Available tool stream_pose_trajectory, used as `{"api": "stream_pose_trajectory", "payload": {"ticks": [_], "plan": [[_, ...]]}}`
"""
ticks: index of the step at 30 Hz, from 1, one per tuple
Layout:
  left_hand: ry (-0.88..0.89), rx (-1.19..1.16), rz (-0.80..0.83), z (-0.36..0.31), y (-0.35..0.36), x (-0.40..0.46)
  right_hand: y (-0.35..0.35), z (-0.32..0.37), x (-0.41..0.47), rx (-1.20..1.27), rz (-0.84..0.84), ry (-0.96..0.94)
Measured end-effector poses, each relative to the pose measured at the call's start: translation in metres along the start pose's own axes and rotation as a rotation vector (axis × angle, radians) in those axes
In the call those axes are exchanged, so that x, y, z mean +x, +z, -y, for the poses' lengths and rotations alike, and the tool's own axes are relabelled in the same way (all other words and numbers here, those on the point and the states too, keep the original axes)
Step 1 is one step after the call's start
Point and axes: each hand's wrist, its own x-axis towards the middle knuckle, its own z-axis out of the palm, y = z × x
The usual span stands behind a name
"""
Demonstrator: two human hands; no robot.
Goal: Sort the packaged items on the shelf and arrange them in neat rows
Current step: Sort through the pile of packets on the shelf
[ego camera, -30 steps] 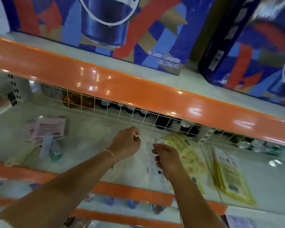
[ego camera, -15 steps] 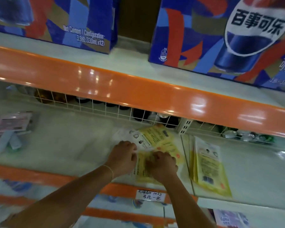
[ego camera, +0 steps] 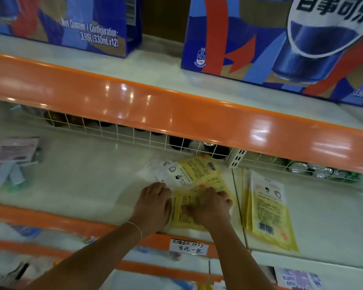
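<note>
- A loose, fanned pile of yellow packets (ego camera: 199, 176) is seen on the middle shelf (ego camera: 82, 181), near its front edge, with a few white packets (ego camera: 159, 171) splayed out at the pile's back left.
- The left hand (ego camera: 153, 204) is laid on the pile's left edge, fingers bent down onto the packets; whether anything is pinched cannot be told.
- The right hand (ego camera: 211, 206) is pressed onto the pile's middle, fingers curled over the top packet.
- A tidier stack (ego camera: 266, 210) of yellow packets is seen just to the right, past the shelf joint, its front end at the shelf lip.
- Risk, as judged: the slick packets could be slid apart under pressure rather than squared, and the lowest could be pushed over the front edge, above the price tag (ego camera: 189, 246).
- White packets could be gathered in with the yellow ones if the pile is pulled together unsorted.
- A sweep to the right could knock the neighbouring stack out of line.
- Pink packets (ego camera: 13, 149) at the far left lie well apart and appear not yet sorted.
</note>
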Motion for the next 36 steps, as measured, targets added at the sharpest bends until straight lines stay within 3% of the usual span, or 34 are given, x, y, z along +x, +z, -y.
{"api": "stream_pose_trajectory", "payload": {"ticks": [6,12,16,20,25,30,33,36], "plan": [[-0.011,0.000,0.012,0.002,0.001,0.000,0.005,0.000,-0.007,0.141,-0.027,0.033],[0.012,-0.026,0.050,0.004,0.000,-0.002,-0.013,0.008,-0.011,0.284,0.086,0.014],[0.108,-0.053,0.059,0.006,0.002,0.001,-0.015,0.000,-0.020,0.542,0.012,-0.019],[0.242,-0.034,0.112,0.003,-0.004,0.007,-0.022,-0.013,-0.020,0.699,0.065,-0.113],[0.022,-0.054,0.077,-0.005,-0.024,0.029,-0.043,-0.038,-0.009,0.807,0.033,-0.146],[-0.243,-0.264,0.091,-0.042,-0.014,0.038,-0.056,-0.077,0.003,1.177,-0.085,0.038],[-0.250,-0.303,0.129,-0.082,-0.004,0.044,-0.060,-0.100,0.007,1.346,-0.185,0.170],[-0.186,-0.211,0.166,-0.118,0.005,0.048,-0.066,-0.125,0.014,1.342,-0.317,0.247]]}}
